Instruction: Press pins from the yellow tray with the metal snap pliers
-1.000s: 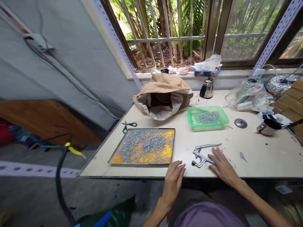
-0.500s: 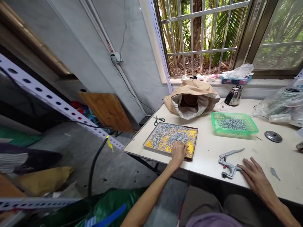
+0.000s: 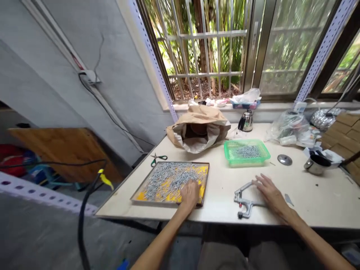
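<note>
My left hand [image 3: 189,195] is in the right front part of a shallow tray [image 3: 208,168]. Its fingers curl down, closed, among many small silvery screw-like metal pieces [image 3: 163,176]; the fingertips and whatever they pinch are hidden. Over the handle ends of grey metal hand pliers [image 3: 247,206] lies my right hand [image 3: 271,197], its fingers spread and the palm down. The fingertips reach the upper handle, and the lower handle runs beneath the hand. The pliers rest on the table with their jaws to the left.
A green plastic basket [image 3: 229,157] holds more metal pieces. Behind the tray stands an open brown paper sack [image 3: 180,129], with green-handled scissors [image 3: 159,158] nearby. A metal kettle [image 3: 247,122], round lid [image 3: 285,159], grey scrap [image 3: 288,199] and metal pot [image 3: 317,165] are also on the table.
The view has swung to the right. My right hand has moved forward from the lower handle's end to over both handles. My left hand stays in the tray, fingers still curled.
</note>
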`<state>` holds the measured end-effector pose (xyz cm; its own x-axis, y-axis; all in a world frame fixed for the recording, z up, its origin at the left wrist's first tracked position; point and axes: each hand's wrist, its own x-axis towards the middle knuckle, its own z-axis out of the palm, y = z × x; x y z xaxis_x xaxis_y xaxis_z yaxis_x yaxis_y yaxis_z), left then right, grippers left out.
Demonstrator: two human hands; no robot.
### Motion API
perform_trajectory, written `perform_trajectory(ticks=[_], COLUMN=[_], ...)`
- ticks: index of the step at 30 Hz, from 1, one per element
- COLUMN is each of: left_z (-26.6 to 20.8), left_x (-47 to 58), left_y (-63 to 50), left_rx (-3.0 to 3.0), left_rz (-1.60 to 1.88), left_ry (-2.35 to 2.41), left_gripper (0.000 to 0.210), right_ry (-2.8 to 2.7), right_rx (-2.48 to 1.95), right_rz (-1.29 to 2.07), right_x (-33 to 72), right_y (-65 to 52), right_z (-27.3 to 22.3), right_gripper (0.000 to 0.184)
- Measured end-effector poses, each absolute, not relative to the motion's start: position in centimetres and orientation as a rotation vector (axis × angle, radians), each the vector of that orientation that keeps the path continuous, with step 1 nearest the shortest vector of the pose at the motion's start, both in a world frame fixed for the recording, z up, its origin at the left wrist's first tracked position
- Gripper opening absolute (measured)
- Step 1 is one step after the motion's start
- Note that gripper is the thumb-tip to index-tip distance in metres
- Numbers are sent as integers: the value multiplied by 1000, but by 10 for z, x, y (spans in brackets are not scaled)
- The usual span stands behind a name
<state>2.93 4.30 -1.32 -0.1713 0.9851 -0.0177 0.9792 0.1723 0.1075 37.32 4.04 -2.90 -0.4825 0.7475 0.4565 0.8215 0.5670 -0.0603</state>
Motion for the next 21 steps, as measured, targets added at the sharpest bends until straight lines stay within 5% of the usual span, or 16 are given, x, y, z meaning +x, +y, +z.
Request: perform_trajectory(ticks=[9, 15, 21], left_z=[-29, 3, -3], left_x=[28, 55, 110], left_y=[55, 39, 4], left_rx=[2135, 1474, 781], left_rz=[331, 816, 865], left_ry=[2266, 1791, 1416], left_gripper=[29, 3, 48], right_ry=[-2492, -2387, -2482], right_rx=[-1082, -1031, -1111], right_rz=[-270, -185, -150], right_x=[362, 361, 357], right_y=[91, 92, 82], right_z=[-58, -66, -46], right_gripper=[38, 41, 33])
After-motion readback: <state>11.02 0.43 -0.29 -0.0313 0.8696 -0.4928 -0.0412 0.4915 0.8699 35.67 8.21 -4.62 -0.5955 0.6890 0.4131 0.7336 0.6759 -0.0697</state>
